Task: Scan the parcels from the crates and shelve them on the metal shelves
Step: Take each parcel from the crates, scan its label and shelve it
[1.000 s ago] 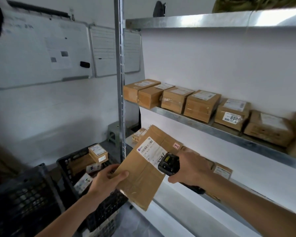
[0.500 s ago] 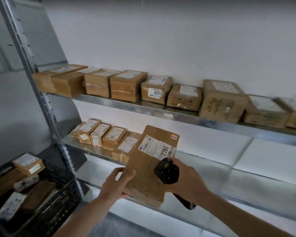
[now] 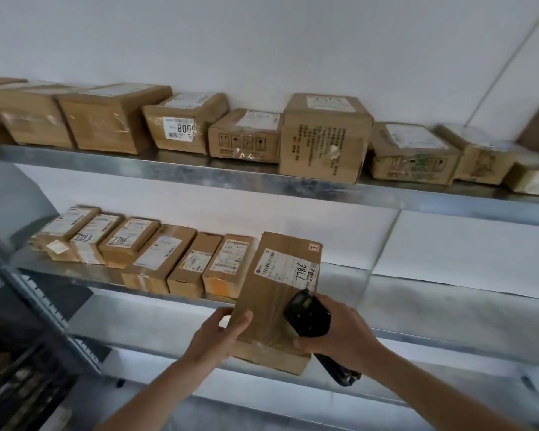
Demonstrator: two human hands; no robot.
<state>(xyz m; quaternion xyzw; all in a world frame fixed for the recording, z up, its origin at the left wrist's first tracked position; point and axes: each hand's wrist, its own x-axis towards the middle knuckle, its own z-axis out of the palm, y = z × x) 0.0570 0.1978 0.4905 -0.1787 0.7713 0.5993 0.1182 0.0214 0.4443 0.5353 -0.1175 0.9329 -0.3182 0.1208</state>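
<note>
— Down at far left, what have I got?

— Dark crate (image 3: pixel 19 390) at the edge, its contents blurred. Right of it, small boxes (image 3: pixel 156 259) line the lower shelf (image 3: pixel 417 293).

— And my hands?

— I see my left hand (image 3: pixel 213 335) gripping the parcel (image 3: pixel 274 293) at its near left edge, thumb on top. The parcel tilts up, its far end just beside the last small box. My right hand (image 3: pixel 339 332) is wrapped round the scanner (image 3: pixel 307 314), which lies on the parcel's right side.

— Above?

— Bigger boxes (image 3: pixel 324 138) crowd the upper shelf (image 3: pixel 199 172).
</note>
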